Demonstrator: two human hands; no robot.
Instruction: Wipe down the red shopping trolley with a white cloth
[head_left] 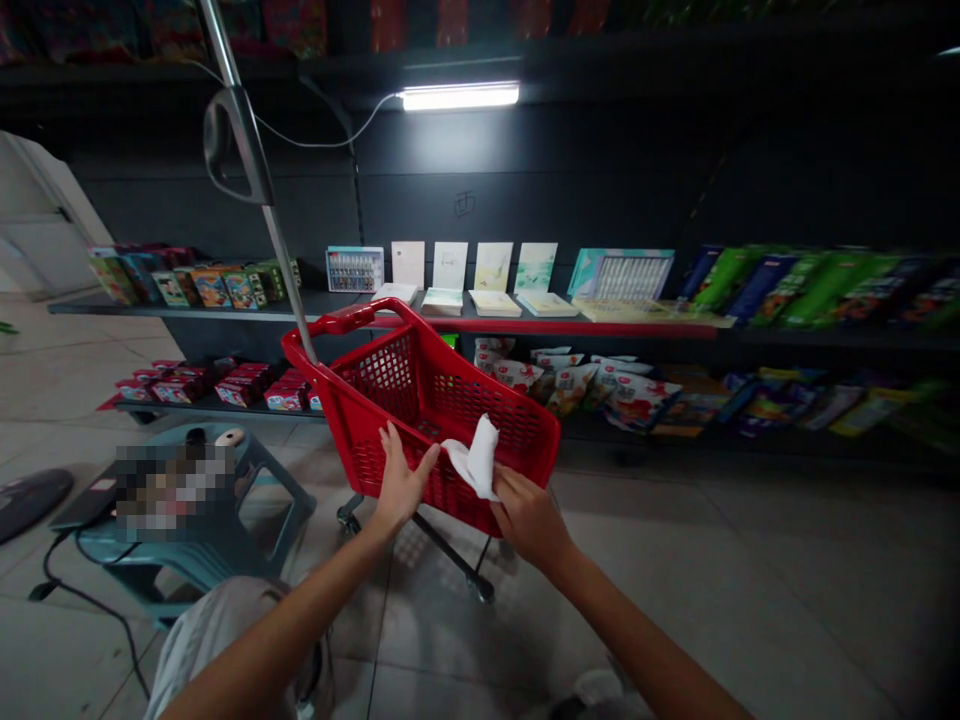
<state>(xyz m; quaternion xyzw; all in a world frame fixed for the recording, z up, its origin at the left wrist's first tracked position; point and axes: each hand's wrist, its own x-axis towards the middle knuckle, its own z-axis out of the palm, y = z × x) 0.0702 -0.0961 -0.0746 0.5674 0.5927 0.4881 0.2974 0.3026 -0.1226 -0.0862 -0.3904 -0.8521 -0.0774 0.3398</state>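
A red plastic shopping basket on wheels stands on the tiled floor in front of me, with a long metal pull handle rising up to the left. My left hand grips the basket's near rim, thumb spread over the edge. My right hand is closed on a white cloth or tissue, which it presses against the near rim and outer wall of the basket.
Dark shelves behind the basket carry notebooks, paint sets and colourful boxes and bags under a strip lamp. A blue-green plastic stool with small items stands at the left, a black cable trailing on the floor beside it.
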